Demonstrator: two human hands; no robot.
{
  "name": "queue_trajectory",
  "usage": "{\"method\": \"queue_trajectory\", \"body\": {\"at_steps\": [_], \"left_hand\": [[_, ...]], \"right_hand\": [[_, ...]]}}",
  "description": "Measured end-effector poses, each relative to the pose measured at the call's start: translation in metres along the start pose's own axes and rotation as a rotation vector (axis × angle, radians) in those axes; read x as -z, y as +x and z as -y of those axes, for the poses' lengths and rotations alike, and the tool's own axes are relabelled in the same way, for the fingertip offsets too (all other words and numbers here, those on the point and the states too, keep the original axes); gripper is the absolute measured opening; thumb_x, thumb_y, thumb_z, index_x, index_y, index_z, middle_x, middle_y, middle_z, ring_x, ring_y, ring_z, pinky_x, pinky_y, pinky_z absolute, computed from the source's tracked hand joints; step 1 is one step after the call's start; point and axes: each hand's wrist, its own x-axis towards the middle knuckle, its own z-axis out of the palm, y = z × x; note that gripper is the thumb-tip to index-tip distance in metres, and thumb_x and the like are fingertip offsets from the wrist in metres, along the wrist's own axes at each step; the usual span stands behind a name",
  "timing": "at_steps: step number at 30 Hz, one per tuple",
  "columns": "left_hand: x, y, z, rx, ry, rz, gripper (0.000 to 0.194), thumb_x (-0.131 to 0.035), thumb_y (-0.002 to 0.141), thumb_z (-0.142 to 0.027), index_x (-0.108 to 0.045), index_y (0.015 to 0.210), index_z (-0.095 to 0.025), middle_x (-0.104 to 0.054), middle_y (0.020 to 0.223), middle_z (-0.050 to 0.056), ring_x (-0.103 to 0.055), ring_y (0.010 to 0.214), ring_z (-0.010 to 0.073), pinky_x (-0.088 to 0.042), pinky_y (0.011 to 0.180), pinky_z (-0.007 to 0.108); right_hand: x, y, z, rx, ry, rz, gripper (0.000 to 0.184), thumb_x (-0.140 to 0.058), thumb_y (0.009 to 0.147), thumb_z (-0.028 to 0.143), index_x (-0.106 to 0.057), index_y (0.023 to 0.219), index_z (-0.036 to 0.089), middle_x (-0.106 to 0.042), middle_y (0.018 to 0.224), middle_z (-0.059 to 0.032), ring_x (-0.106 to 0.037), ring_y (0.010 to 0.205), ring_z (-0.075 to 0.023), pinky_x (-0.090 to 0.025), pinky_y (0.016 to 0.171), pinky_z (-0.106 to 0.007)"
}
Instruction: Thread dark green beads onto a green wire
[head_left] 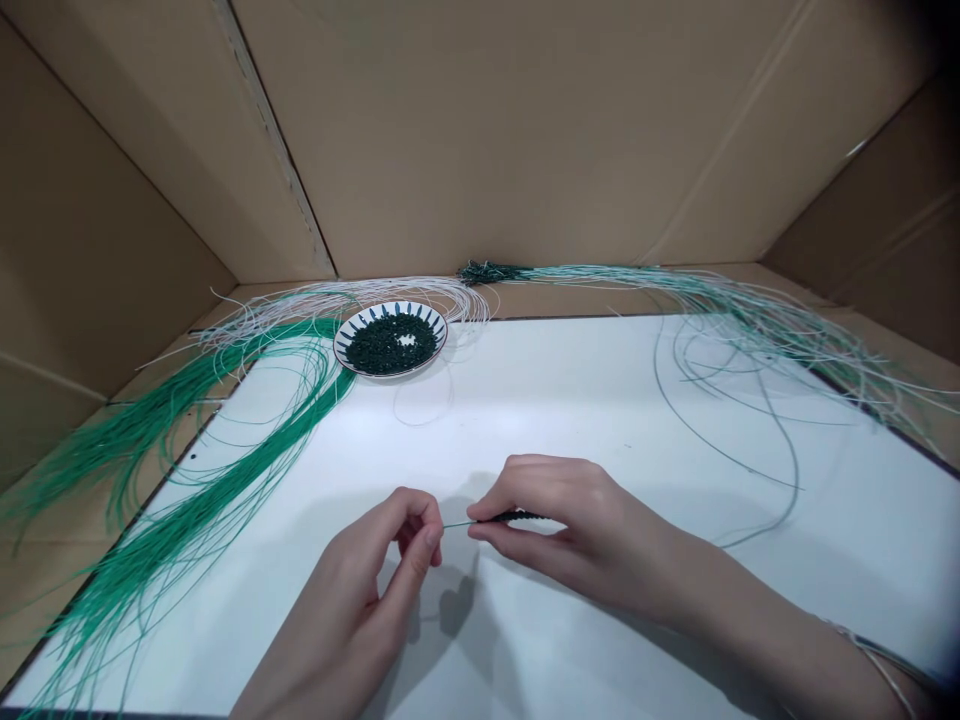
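Observation:
Low over the white board, my left hand (405, 550) is closed, pinching a thin green cord (456, 525) between thumb and index finger. My right hand (555, 510) is closed a short way to the right. Its thumb and fingertip grip a dark beaded section (519, 516) of the same cord, partly hidden in the palm. The cord runs taut across the small gap between the two hands. Beyond them, a white plate with blue marks (342, 350) holds many small dark green beads (379, 345).
Bundles of green cord (255, 470) spread over the left side, with white cords (375, 290) behind the plate. Cords with dark beaded ends (491, 272) lie along the back. Loose strands (791, 460) curve across the right of the board (540, 390). Cardboard walls (487, 130) enclose it.

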Motion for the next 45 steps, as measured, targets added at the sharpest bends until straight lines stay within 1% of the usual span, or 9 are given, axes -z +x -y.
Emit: {"method": "queue_trajectory", "body": {"at_steps": [4,8,12,17,27,32,35,39,45], "left_hand": [[-0.002,-0.001,-0.001,0.014,-0.049,-0.042,0.034,-0.050,0.096,-0.055,-0.058,0.079,-0.026,-0.056,0.078,0.000,-0.048,0.074,0.0190,-0.030,0.053,0.024],[-0.002,0.002,0.002,-0.056,-0.197,-0.183,0.029,-0.057,0.095,-0.048,-0.060,0.077,-0.026,-0.057,0.075,-0.002,-0.050,0.073,0.0168,-0.035,0.057,0.023],[0.004,0.011,0.013,-0.140,-0.408,-0.317,0.023,-0.063,0.094,-0.039,-0.064,0.076,-0.025,-0.060,0.074,-0.002,-0.054,0.075,0.0152,-0.045,0.072,0.021],[0.005,0.018,0.020,-0.108,-0.694,-0.394,0.027,-0.072,0.089,-0.044,-0.066,0.075,-0.022,-0.065,0.087,-0.001,-0.062,0.072,0.0137,-0.053,0.071,0.024],[-0.003,0.016,0.014,-0.075,-0.601,-0.466,0.031,-0.078,0.084,-0.034,-0.066,0.112,-0.031,-0.068,0.092,-0.004,-0.066,0.072,0.0117,-0.053,0.074,0.022],[0.000,0.013,0.013,-0.058,-0.321,-0.476,0.011,-0.080,0.079,-0.037,-0.077,0.083,-0.027,-0.069,0.091,-0.002,-0.062,0.079,0.0140,-0.050,0.068,0.018],[-0.002,0.012,0.010,-0.042,-0.311,-0.447,0.010,-0.080,0.078,-0.038,-0.077,0.082,-0.030,-0.067,0.080,-0.003,-0.060,0.075,0.0140,-0.049,0.064,0.017],[-0.003,0.012,0.012,-0.056,-0.335,-0.437,0.013,-0.083,0.075,-0.039,-0.077,0.081,-0.029,-0.069,0.088,-0.003,-0.062,0.075,0.0128,-0.050,0.063,0.014],[-0.002,0.011,0.015,-0.069,-0.323,-0.444,0.014,-0.083,0.076,-0.040,-0.076,0.079,-0.029,-0.068,0.090,-0.003,-0.062,0.076,0.0129,-0.051,0.065,0.013]], "right_hand": [[0.004,-0.001,0.000,-0.098,0.099,0.007,0.008,-0.070,0.094,0.017,-0.072,0.101,0.015,-0.075,0.095,-0.0046,-0.068,0.085,-0.0144,-0.051,0.078,-0.024],[0.012,-0.001,-0.002,-0.415,0.259,0.148,0.058,-0.081,0.083,0.038,-0.055,0.134,0.025,-0.068,0.120,-0.0043,-0.063,0.109,-0.0200,-0.051,0.084,-0.028],[0.017,0.000,-0.007,-0.587,0.392,0.251,0.055,-0.077,0.085,0.035,-0.048,0.131,0.026,-0.061,0.087,0.0040,-0.057,0.077,-0.0145,-0.045,0.067,-0.025],[0.015,0.001,-0.005,-0.533,0.516,0.067,0.008,-0.055,0.100,0.031,-0.053,0.103,0.024,-0.027,0.064,0.0109,-0.023,0.056,-0.0105,-0.022,0.050,-0.023],[0.014,-0.006,0.000,-0.495,0.571,0.049,0.022,-0.051,0.103,0.038,-0.053,0.088,0.022,-0.030,0.064,0.0090,-0.024,0.056,-0.0112,-0.020,0.049,-0.024],[0.016,-0.010,-0.001,-0.493,0.546,0.069,0.018,-0.048,0.104,0.033,-0.053,0.089,0.024,-0.029,0.064,0.0093,-0.024,0.056,-0.0112,-0.021,0.047,-0.023],[0.016,-0.012,-0.003,-0.462,0.468,0.042,0.007,-0.060,0.097,0.027,-0.054,0.095,0.026,-0.026,0.063,0.0108,-0.023,0.055,-0.0108,-0.022,0.048,-0.022],[0.013,-0.014,-0.004,-0.405,0.424,-0.017,0.031,-0.071,0.088,0.022,-0.055,0.113,0.030,-0.032,0.066,0.0109,-0.030,0.058,-0.0102,-0.028,0.052,-0.021],[0.008,-0.012,-0.001,-0.301,0.316,-0.139,0.016,-0.071,0.090,0.020,-0.063,0.102,0.027,-0.038,0.065,0.0101,-0.036,0.056,-0.0084,-0.030,0.050,-0.019]]}}
